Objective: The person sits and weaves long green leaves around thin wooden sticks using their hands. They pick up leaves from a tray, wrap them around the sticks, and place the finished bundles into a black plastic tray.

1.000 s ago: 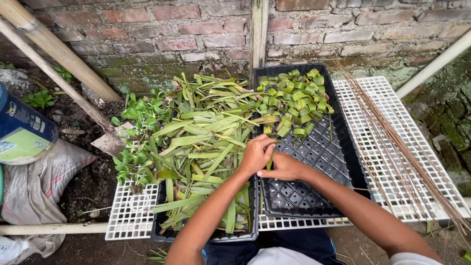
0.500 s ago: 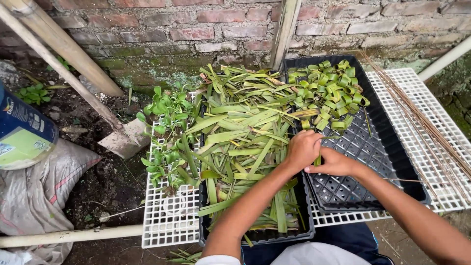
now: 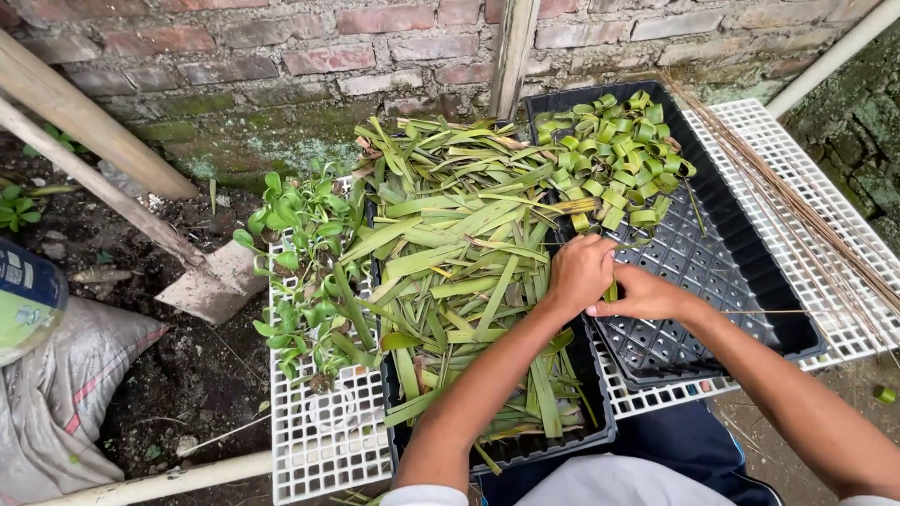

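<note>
My left hand (image 3: pixel 579 270) and my right hand (image 3: pixel 642 292) meet over the near edge of a black cell tray (image 3: pixel 750 281). Together they curl a green leaf strip (image 3: pixel 610 292), of which only a short bit shows between the fingers. At the far end of that tray lies a heap of rolled green leaf rings (image 3: pixel 619 164). Left of the hands, a second black tray (image 3: pixel 562 440) is piled with long flat green leaf strips (image 3: pixel 459 253).
Both trays rest on a white plastic grid bench (image 3: pixel 319 440) against a brick wall (image 3: pixel 281 56). Small green seedlings (image 3: pixel 300 253) lie on the bench's left part. Thin brown sticks (image 3: pixel 797 225) lie at the right. Bamboo poles (image 3: pixel 84 112), a sack (image 3: pixel 56 394) and soil are at left.
The view has shifted, so the trays and hands sit further right in the picture. Both hands stay together at the tray edge, working the same strip.
</note>
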